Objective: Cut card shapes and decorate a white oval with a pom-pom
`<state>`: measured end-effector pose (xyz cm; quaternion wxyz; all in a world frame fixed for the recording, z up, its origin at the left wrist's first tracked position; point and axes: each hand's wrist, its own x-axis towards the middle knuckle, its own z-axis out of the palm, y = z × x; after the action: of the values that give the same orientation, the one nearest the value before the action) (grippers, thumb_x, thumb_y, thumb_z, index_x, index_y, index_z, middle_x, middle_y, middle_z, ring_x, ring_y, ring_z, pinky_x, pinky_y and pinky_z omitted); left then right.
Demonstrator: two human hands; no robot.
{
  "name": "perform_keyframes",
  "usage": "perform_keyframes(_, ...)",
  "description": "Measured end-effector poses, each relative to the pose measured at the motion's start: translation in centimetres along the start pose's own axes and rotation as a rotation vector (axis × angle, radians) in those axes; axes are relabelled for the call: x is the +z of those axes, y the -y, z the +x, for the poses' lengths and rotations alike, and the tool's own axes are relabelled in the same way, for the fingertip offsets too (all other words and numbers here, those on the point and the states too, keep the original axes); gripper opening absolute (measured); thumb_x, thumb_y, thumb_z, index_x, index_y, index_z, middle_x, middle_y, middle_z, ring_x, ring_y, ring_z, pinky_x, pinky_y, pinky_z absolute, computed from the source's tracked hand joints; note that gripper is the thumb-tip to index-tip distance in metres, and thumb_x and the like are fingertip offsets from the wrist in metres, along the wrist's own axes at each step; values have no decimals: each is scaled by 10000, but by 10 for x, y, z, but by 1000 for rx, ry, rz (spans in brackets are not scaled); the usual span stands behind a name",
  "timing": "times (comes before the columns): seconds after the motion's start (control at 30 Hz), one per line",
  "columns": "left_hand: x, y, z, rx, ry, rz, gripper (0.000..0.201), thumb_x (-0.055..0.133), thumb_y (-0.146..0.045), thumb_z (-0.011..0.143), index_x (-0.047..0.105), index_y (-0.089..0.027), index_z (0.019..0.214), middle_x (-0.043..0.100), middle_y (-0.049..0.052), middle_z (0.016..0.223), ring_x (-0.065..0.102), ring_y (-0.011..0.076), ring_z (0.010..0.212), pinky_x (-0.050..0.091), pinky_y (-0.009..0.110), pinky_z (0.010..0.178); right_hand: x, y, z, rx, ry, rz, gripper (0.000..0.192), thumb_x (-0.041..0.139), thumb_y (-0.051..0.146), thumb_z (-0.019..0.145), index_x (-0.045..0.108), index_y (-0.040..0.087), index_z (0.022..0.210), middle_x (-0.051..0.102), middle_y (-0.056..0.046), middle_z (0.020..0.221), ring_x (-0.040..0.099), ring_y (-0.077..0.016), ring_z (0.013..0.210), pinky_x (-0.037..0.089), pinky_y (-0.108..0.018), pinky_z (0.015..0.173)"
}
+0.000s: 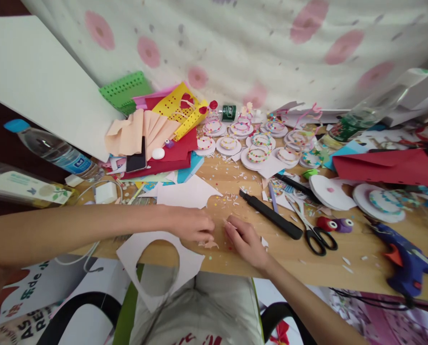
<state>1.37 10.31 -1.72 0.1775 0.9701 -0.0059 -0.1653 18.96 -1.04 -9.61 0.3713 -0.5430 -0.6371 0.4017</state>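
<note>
My left hand [192, 224] hangs over the front of the table with its fingers curled down. Small pale pink paper scraps [208, 244] lie right under its fingertips; whether the fingers hold any is hidden. To its right, my right hand [247, 240] rests on the wood, thumb and fingers pinched together, with a tiny pale bit at the tips too small to name. White paper with a round hole cut out [127, 251] overhangs the table edge below my left wrist. Behind that wrist lies another white paper piece [187, 191].
A black utility knife [271, 214], scissors [305, 221] and a blue glue gun [406, 256] lie to the right. Several white discs with beaded rings [259, 154] fill the back. Coloured sheets [180, 155], a phone [136, 160] and a water bottle [58, 151] are at left.
</note>
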Motion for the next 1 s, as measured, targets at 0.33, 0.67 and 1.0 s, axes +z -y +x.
perform_keyframes(0.33,37,-6,11,127,-24,280,156,584,-188,896,693,-178,785,712,85,726,626,201,683,345,330,562,0,-1,0,-20,-6,-6,348,343,353,998,328,230,673,412,44,589,429,-122,547,302,-255,548)
perform_keyframes(0.67,30,-30,10,37,135,476,5,681,-159,820,679,-155,817,686,43,692,613,197,642,403,309,552,0,0,-1,-13,15,-17,337,343,347,992,339,229,676,416,42,596,439,-126,557,292,-262,557)
perform_keyframes(1.0,36,-42,15,-103,160,425,42,695,-145,775,704,-178,800,700,102,704,623,256,664,269,342,540,1,0,-1,-22,20,-26,338,344,352,992,338,229,677,422,41,594,434,-127,554,292,-264,555)
